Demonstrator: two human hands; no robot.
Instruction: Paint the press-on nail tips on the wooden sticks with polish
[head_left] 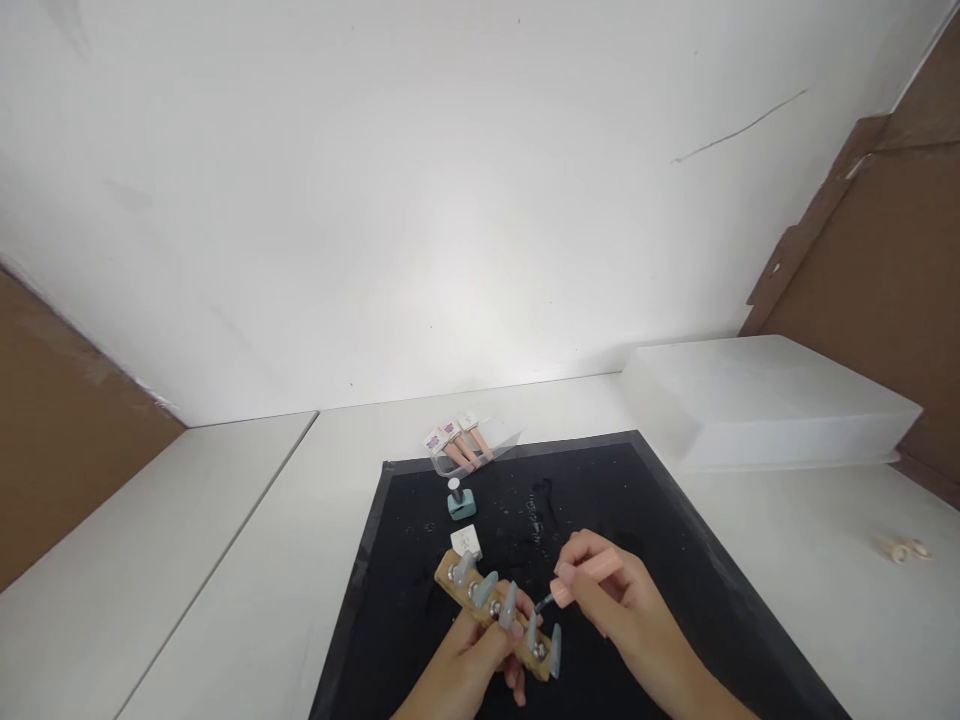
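On the black mat [637,520] over the tabletop [247,560], I see my left hand [469,670] closed round a light, stiff wooden holder [487,610] of nail tips, best gripped underneath; my right hand [607,590] pinches a slim brush [559,598], its bristles at one tip

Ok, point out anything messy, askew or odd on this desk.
The black mat lies skewed to the desk edge and is flecked with pale specks. A small beige object sits alone far right. Three bottles lie tipped over in a clear tray.
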